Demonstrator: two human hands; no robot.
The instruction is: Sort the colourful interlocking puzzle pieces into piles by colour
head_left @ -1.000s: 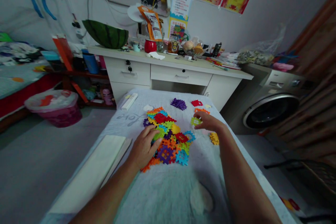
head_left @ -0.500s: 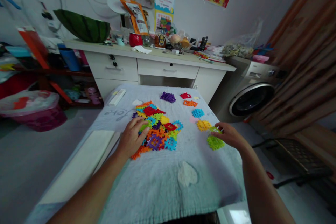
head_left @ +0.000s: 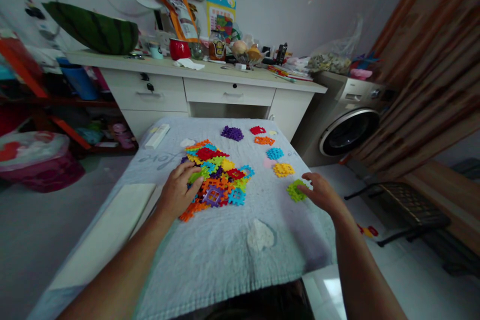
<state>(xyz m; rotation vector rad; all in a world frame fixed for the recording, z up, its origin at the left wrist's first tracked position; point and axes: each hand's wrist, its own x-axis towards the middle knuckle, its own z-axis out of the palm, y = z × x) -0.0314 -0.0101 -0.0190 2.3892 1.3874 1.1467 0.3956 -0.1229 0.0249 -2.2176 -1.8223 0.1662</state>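
A mixed heap of colourful plastic interlocking blocks (head_left: 213, 196) lies on the cloth-covered table. My left hand (head_left: 179, 191) rests at the heap's left side, thumb and fingers closed around a lime-green block (head_left: 198, 175). At the right, my right hand (head_left: 321, 193) has its thumb at the edge of a green pile of blocks (head_left: 296, 191), with the index finger apart above it. Beyond that lie single-colour groups: yellow blocks (head_left: 283, 170), blue blocks (head_left: 275, 153), orange blocks (head_left: 264, 140), red blocks (head_left: 257, 130) and purple blocks (head_left: 232, 133).
A white box (head_left: 157, 136) lies at the table's far left corner. Behind stands a white desk (head_left: 228, 90) bearing a watermelon piece (head_left: 93, 30), a red pot (head_left: 180, 50) and jars. To the right are a washing machine (head_left: 345, 120) and a stool (head_left: 408, 205).
The green block that my right hand held above the green pile is now down on it, and the fingers have loosened. My left hand stays at the heap. The view has shifted slightly.
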